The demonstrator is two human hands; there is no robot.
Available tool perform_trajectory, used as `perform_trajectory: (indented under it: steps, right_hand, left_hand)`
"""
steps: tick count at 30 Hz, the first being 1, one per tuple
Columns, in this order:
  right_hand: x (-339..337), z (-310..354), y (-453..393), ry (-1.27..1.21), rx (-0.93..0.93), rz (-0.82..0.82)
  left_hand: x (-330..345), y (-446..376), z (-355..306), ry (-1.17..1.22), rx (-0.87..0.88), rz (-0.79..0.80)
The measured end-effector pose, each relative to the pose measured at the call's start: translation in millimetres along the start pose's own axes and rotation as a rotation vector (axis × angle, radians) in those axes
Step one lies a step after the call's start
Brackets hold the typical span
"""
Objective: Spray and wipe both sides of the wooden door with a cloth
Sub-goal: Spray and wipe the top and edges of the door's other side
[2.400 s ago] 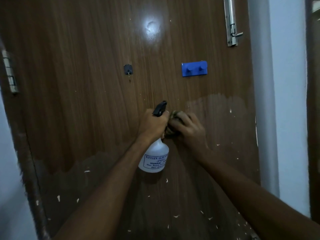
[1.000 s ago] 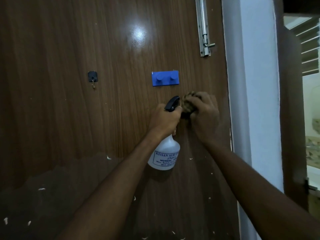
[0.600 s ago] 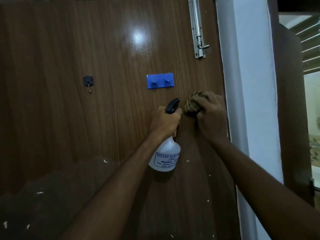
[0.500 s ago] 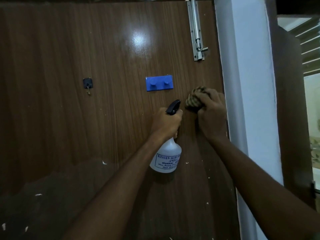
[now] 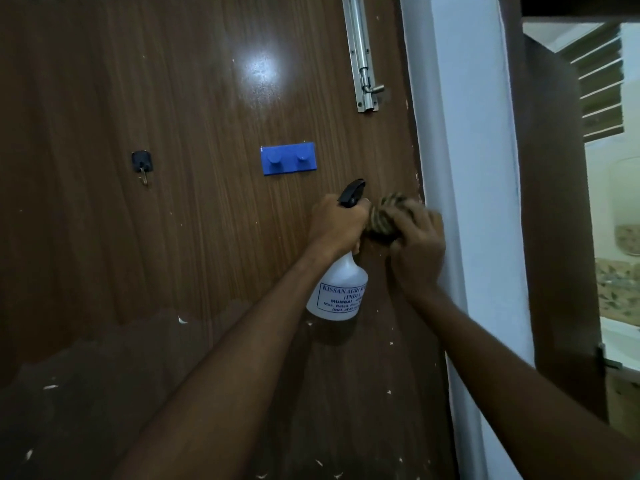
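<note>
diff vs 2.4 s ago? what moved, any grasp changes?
The right hand has carried the cloth rightward across the door, from mid-panel to its edge. No grasp changes: the left hand still grips the spray bottle, the right still grips the cloth.

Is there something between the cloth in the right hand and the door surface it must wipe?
Nothing visible. The right hand holds the bunched cloth right at the door, near its edge. The spray bottle hangs beside it, in the left hand.
</note>
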State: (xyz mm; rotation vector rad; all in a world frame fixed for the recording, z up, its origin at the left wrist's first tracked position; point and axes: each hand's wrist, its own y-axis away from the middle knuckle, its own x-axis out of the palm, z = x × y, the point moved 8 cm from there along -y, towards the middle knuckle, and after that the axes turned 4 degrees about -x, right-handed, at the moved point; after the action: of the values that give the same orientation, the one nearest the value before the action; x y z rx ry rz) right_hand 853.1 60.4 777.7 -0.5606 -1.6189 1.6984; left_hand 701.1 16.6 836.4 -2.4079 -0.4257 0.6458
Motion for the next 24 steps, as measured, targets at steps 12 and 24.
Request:
perform_trajectory:
  steps: [12,24]
  right_hand:
    - [-6,-20,-18,-0.001,0.004,0.031]
    - [-10,-20,-25,0.008,-0.031,0.053]
  left_hand:
    - [27,6,-2,0.025,-0.023,-0.018]
    - [35,19,8,0.007,-0.033,-0.037]
